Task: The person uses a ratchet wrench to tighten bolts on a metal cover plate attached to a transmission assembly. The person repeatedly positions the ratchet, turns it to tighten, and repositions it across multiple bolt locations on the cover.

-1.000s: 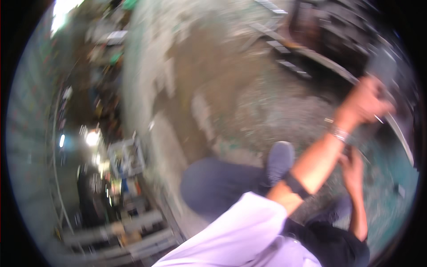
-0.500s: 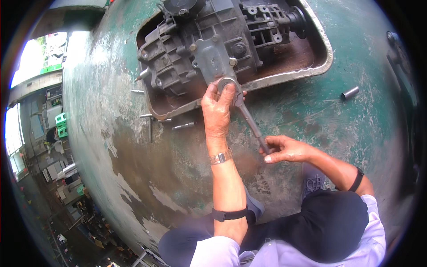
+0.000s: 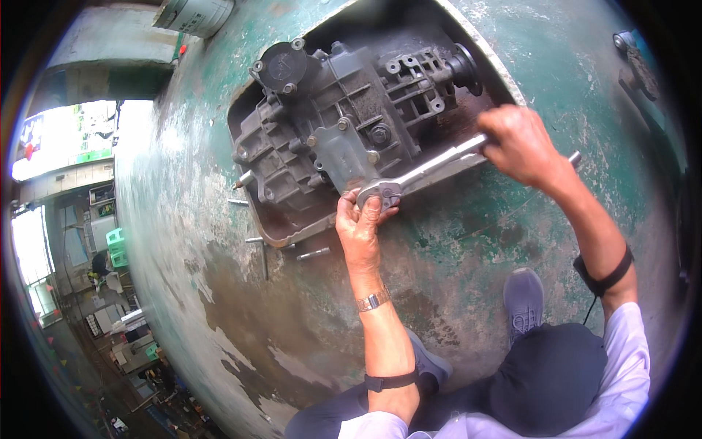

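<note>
A grey cast-metal gearbox (image 3: 344, 91) lies in a shallow metal tray. At its near side a flat cover plate (image 3: 344, 155) is fixed with several bolts. My left hand (image 3: 360, 230) grips the round head of a ratchet wrench (image 3: 439, 159) at the near end of this plate, thumb on top. What sits under the wrench head is hidden by the head and fingers. My right hand (image 3: 521, 144) is closed round the far end of the handle, over the tray's right side. The handle slants up to the right from my left hand.
The tray's rim (image 3: 307, 233) runs along the near side. A T-shaped bar (image 3: 264, 256) and a short metal rod (image 3: 314, 254) lie on the worn green floor (image 3: 241, 322). A metal socket (image 3: 575, 158) shows partly behind my right wrist. A bucket (image 3: 194, 16) stands at far left.
My right hand has swung the wrench handle up and away to the right, from pointing toward me. My left hand still holds the head. The view has shifted too.
</note>
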{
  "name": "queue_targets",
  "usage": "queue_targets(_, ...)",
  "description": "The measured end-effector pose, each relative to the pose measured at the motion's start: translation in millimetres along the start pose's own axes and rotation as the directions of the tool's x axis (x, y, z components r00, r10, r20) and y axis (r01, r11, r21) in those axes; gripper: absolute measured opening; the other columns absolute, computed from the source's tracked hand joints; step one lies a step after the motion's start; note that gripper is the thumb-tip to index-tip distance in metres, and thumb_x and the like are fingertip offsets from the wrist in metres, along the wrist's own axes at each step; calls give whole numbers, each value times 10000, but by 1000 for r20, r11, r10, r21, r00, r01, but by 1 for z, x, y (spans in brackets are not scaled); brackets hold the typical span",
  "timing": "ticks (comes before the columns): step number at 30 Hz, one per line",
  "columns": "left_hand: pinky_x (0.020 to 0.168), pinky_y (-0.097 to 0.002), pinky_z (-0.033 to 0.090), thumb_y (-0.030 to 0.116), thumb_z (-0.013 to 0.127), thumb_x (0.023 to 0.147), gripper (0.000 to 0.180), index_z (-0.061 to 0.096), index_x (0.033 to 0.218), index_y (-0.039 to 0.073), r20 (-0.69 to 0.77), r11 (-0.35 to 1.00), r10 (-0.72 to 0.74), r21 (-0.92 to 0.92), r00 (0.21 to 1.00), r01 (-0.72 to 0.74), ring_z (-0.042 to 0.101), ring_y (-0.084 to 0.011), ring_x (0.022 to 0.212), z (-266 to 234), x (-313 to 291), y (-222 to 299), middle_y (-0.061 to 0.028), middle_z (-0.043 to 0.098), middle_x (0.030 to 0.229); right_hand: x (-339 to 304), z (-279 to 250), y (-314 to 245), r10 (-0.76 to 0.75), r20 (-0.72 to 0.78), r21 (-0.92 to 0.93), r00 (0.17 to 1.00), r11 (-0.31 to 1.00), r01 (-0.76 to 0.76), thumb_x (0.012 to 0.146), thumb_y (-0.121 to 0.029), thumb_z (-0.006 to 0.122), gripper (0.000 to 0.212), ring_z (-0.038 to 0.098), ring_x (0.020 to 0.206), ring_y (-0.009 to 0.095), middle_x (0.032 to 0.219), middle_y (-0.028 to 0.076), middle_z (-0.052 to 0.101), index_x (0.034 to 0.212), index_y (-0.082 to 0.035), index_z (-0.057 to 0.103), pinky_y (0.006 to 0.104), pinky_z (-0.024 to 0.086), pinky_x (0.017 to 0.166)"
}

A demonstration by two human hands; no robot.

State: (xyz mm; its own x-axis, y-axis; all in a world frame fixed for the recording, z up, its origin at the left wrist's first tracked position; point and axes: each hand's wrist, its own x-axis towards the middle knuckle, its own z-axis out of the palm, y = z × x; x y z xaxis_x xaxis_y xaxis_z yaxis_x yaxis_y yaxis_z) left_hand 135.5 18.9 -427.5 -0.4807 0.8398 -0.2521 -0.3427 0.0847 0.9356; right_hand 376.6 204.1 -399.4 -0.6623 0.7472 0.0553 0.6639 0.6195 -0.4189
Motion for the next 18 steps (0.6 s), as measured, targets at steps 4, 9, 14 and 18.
queue_targets(4, 804, -400, 587, 126, 642, 946, 314, 529, 1188, -39, 7, 991, 58, 118, 998, -59, 702, -298, 897, -4, 3, -2, -190, 671, 1058, -86, 62, -38, 42, 52, 370, 998, 927, -58, 730, -79, 638, 51, 624, 591, 391, 631, 175, 607, 757, -55, 601, 474, 517, 568)
queue_targets(9, 801, -397, 594, 194, 746, 896, 459, 453, 1170, -29, 100, 999, -51, -2, 994, 52, 706, -324, 908, -7, 2, 10, -245, 662, 1061, -121, 140, -133, -212, 711, 628, 671, 622, -468, 898, -330, 686, 439, 669, 1045, 322, 1077, 201, 694, 1198, -22, 601, 410, 509, 931)
queue_targets(14, 786, -399, 600, 217, 737, 905, 462, 461, 1185, -25, 86, 998, -65, 15, 994, 64, 706, -338, 897, -5, 3, 12, -257, 661, 1072, -107, 144, -144, -418, 613, 778, 670, 170, -605, 859, -359, 738, 553, 659, 990, 254, 1035, 124, 689, 1245, 3, 578, 353, 496, 925)
queue_targets(18, 790, -409, 604, 221, 714, 923, 422, 483, 1185, -14, 76, 998, -65, -16, 995, 66, 706, -332, 903, -8, 2, 6, -229, 664, 1077, -98, 80, -89, -283, 693, 664, 663, 608, -435, 851, -410, 706, 470, 668, 937, 341, 960, 191, 680, 1131, -38, 640, 429, 516, 833)
